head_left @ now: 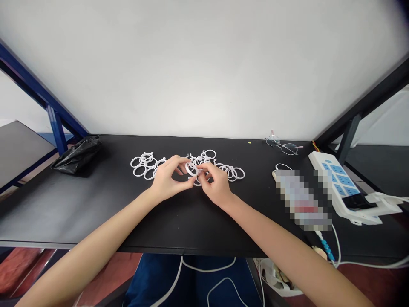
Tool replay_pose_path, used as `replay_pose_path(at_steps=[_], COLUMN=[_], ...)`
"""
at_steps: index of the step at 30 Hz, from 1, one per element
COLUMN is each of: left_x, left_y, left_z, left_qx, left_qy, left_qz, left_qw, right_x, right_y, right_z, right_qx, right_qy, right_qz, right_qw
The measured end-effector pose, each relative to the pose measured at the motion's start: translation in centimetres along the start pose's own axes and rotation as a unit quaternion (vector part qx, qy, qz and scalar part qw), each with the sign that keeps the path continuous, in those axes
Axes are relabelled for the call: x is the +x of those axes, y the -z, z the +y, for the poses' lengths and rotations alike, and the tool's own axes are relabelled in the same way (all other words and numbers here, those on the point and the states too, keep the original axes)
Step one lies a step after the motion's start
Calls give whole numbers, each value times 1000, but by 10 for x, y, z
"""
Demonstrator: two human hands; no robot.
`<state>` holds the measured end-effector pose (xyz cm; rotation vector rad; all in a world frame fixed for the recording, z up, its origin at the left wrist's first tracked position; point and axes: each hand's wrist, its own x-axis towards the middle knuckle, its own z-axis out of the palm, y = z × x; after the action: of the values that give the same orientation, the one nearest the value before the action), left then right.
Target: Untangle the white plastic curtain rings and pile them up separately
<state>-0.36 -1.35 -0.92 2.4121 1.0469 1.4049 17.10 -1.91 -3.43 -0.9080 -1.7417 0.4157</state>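
Observation:
Several white plastic rings lie in a loose spread on the black table (96, 204): one cluster (144, 165) at the left, another (232, 172) at the right. My left hand (168, 178) and my right hand (215, 183) meet over the middle of the spread. Both pinch one white ring (193, 169) between thumb and fingertips, holding it just above the tabletop. More rings (206, 155) sit right behind the hands.
A crumpled black plastic bag (77, 154) lies at the far left. A pair of glasses (283, 146) rests at the back right. A white and blue power strip (343, 184) with plugs and cables sits at the right, beside a blurred-out object (300, 198).

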Motion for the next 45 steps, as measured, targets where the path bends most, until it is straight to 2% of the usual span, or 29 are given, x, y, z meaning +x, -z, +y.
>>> replay_pose_path(at_steps=[5,13,19,26,32,38,45], left_x=[1,2,-1,-4,-4,-4,-4], left_y=[1,5,4,3,3,4,2], left_z=[2,-4,-9,-12,-11,-13,-17], left_qx=[-35,9,1,-12,27,14,3], left_qy=[37,16,22,34,33,31,48], left_qz=[-10,-8,-36,-73,-83,-88,-93], left_qw=[999,1000,999,997,996,996,995], right_x=[-1,-3,-1,-2,-3,-4,-4], right_y=[0,1,1,0,0,0,1], right_z=[-2,-5,-5,-3,-1,-2,-2], right_qx=[-4,2,12,11,12,50,16], right_qy=[5,19,15,46,41,52,5], right_qz=[-14,-44,-46,-27,-45,-53,-52], right_qw=[1000,999,999,999,998,996,999])
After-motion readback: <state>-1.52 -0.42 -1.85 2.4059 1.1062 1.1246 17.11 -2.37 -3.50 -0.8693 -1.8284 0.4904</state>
